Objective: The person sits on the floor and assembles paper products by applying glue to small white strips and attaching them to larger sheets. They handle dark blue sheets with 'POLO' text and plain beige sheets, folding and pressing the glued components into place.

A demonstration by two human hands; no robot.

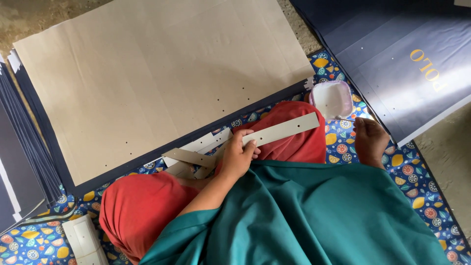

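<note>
On patterned mat (422, 196), left hand (239, 156) pinches cardboard strip (284, 130).

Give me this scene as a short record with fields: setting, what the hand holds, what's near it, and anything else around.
setting: person seated on a fruit-patterned mat, seen from above
hand in view: one hand grips a long grey card strip; which hand cannot be told
near the hand: loose card strips
in front: large brown card sheet on dark sheets
other: small white tub; dark blue sheets; stacked white pieces; bare foot
</note>
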